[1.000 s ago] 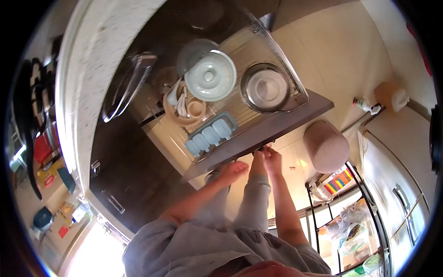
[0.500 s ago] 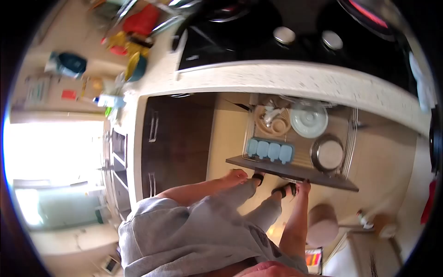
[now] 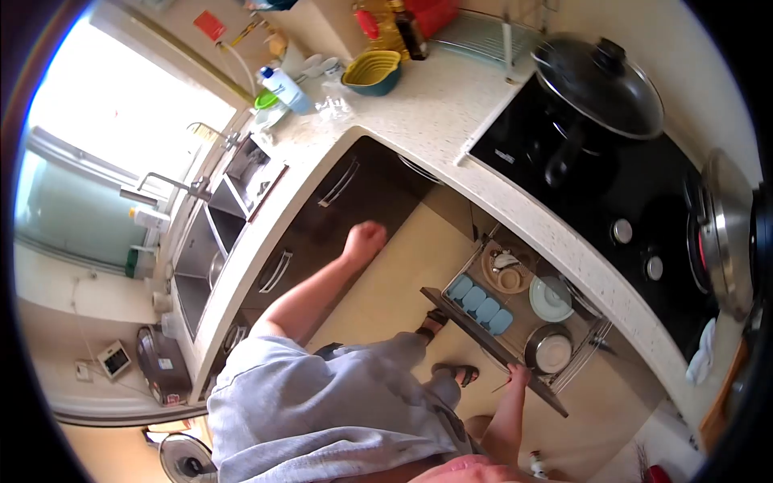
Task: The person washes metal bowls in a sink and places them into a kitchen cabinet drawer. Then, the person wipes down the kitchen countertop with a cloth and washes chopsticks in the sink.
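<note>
One drawer [image 3: 493, 351], seemingly against right hand [image 3: 519, 374]

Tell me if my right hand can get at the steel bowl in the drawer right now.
Probably yes: the drawer is out, your right hand is at its front, close to the steel bowl, and nothing visible covers the bowl.
</note>
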Available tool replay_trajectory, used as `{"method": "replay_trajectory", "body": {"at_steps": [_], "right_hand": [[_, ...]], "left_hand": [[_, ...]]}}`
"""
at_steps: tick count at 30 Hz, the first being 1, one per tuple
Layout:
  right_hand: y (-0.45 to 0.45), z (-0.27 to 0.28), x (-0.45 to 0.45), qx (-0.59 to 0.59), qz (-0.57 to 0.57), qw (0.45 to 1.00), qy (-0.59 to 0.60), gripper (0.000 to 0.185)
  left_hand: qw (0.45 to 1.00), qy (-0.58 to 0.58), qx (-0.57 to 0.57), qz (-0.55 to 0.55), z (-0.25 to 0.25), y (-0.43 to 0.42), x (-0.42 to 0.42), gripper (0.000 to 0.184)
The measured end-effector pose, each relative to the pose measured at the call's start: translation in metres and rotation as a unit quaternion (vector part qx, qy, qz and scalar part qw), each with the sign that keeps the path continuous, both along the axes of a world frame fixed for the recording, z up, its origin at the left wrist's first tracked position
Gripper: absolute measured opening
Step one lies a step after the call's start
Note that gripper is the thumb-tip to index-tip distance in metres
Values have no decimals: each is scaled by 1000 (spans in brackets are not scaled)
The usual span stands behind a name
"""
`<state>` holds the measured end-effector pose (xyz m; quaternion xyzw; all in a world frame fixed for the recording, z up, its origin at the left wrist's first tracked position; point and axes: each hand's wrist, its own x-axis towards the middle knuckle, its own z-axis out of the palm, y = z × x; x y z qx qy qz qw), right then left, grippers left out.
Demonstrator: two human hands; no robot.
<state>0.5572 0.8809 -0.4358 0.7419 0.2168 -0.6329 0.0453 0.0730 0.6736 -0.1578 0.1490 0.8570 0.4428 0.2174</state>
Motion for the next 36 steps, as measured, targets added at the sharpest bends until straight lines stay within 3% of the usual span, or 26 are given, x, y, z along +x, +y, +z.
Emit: {"method": "replay_trajectory", "body": {"at_steps": [2, 4, 6, 11, 12, 14, 15, 16, 17, 18, 19, 22, 24, 27, 29, 32, 35, 36], "right_hand": [[-10, 25, -1, 70, 127, 989, 13, 13], [-18, 37, 5, 39, 223, 974, -19, 26], [-32, 90, -3, -5, 54, 998, -31, 31], [-66, 167, -33, -7, 353, 929, -108, 18], [-71, 220, -66, -2, 337, 935, -111, 18], [-75, 254, -79, 10, 312, 946, -85, 15], [-75, 247, -72, 21, 304, 951, -53, 13], [-74, 241, -68, 30, 293, 955, -40, 9], [-72, 236, -65, 39, 283, 958, -26, 7], [-71, 231, -61, 48, 272, 961, -13, 7], [-70, 230, -60, 57, 260, 964, -10, 7], [-67, 253, -77, 92, 305, 948, -19, 8], [-62, 255, -82, 98, 311, 945, -23, 15], [-60, 243, -72, 73, 265, 961, -12, 24], [-65, 248, -76, 63, 263, 963, 4, 23], [-68, 232, -69, 58, 251, 966, 16, 19], [-63, 263, -100, 94, 403, 909, -48, 11], [-61, 237, -86, 99, 327, 940, -3, 17]], "left_hand": [[998, 10, 48, 35, 29, 26, -43, 15], [997, 3, 60, 54, 60, 46, -70, 18], [996, 1, 77, 43, 61, 47, -98, 19], [999, 40, -2, 37, 89, 17, -109, 16], [997, 59, 5, 47, 85, 7, -114, 15], [994, 95, 18, 57, 68, -10, -125, 15], [982, 181, -31, 55, 77, -10, -141, 16], [975, 158, -2, 153, 82, -4, -160, 20], [934, 274, -53, 224, 90, 5, -179, 29], [931, 271, -84, 229, 109, 15, -202, 39], [903, 349, -117, 222, 114, 27, -227, 50], [900, 237, -268, 251, 131, 77, -266, 83], [875, 225, -349, 250, 122, 100, -277, 81], [880, 245, -327, 241, 84, 101, -312, 70], [896, 310, -268, 173, 73, 90, -329, 52], [894, 378, -205, 125, 86, 65, -342, 39], [879, 430, -141, 148, 110, 36, -347, 25], [870, 453, -130, 144, 121, 25, -346, 23]]}}
